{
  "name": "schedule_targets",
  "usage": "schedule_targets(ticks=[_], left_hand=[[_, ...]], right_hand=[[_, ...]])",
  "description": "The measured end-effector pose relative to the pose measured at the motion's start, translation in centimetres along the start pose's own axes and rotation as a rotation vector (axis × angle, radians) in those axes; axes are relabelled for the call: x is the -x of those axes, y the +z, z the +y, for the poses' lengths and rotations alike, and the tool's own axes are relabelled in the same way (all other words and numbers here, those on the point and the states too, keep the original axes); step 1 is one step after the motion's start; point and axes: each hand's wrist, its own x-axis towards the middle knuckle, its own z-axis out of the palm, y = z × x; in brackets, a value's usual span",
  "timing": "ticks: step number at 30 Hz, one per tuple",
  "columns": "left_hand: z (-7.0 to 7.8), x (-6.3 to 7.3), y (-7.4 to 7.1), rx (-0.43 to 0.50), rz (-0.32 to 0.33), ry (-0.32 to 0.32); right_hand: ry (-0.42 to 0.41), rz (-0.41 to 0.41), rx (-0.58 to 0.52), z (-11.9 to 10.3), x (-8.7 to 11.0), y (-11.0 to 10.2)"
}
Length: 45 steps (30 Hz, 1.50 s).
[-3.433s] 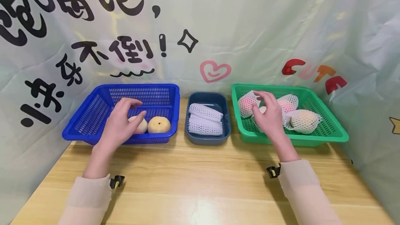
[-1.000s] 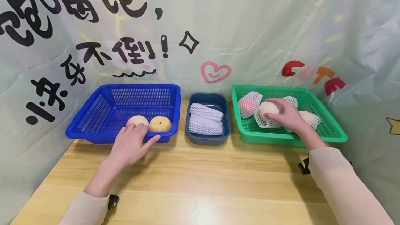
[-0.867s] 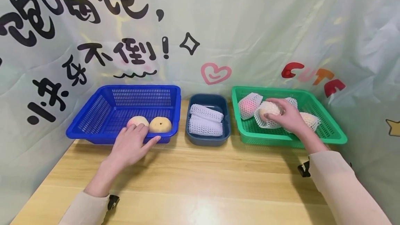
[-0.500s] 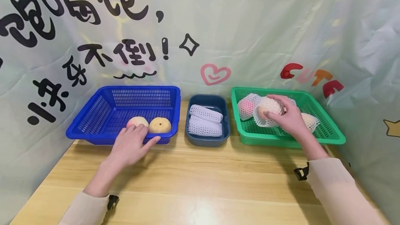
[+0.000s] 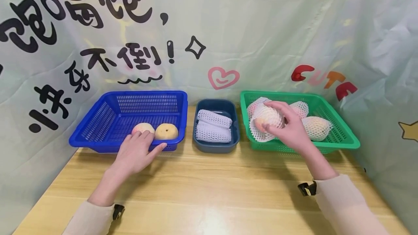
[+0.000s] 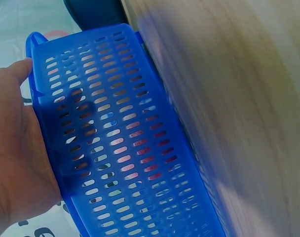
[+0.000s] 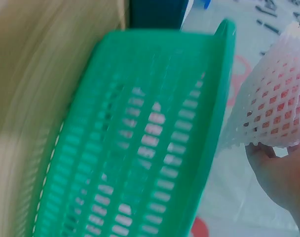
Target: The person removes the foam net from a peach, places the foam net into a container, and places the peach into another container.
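My right hand [image 5: 291, 128] grips a peach in a white foam net [image 5: 269, 118], held up over the left part of the green basket [image 5: 341, 133]. In the right wrist view, the netted peach [image 7: 283, 106] is above the basket's rim, my fingertips at its lower end. Other netted peaches [image 5: 317, 128] lie in the green basket. My left hand [image 5: 136, 151] rests over the front rim of the blue basket [image 5: 94, 119], its fingers against a pinkish peach [image 5: 143, 127]. Those fingertips are partly hidden. Beside that peach is a bare yellow peach [image 5: 167, 131].
Between the baskets stands a small dark blue tub [image 5: 217, 148] holding folded white foam nets [image 5: 213, 131]. All containers sit along the back of the wooden table [image 5: 196, 191], against a printed cloth backdrop [image 5: 261, 28].
My right hand has taken hold of a netted peach in the green basket, raised it and carried it left. My left hand came down onto the blue basket's rim earlier and has stayed still.
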Motion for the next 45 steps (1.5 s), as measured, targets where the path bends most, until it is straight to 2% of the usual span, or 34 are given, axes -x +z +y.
schedule_targets(ticks=[11,16,19,25,35,41,45], left_hand=[[0.0,0.0,-0.1,-0.001,-0.012,-0.008],[0.0,0.0,-0.1,-0.003,-0.015,-0.010],[0.0,0.0,-0.1,0.001,-0.013,-0.011],[-0.1,0.0,0.1,0.005,-0.011,-0.013],[-0.1,0.0,0.1,0.002,-0.014,-0.011],[0.0,0.0,0.1,0.004,-0.023,-0.016],[0.0,0.0,0.1,0.002,-0.019,-0.015]], right_hand=[[-0.143,-0.091,-0.002,-1.9,2.1,3.8],[-0.153,-0.169,-0.046,-2.4,3.2,5.6],[-0.152,-0.209,-0.037,-2.5,3.8,6.6],[-0.204,-0.284,-0.024,-2.2,4.6,8.3],[-0.173,-0.439,0.048,-1.3,5.9,10.3],[-0.152,-0.541,0.118,-0.9,6.2,10.6],[-0.145,-0.574,0.152,-1.0,6.1,10.7]])
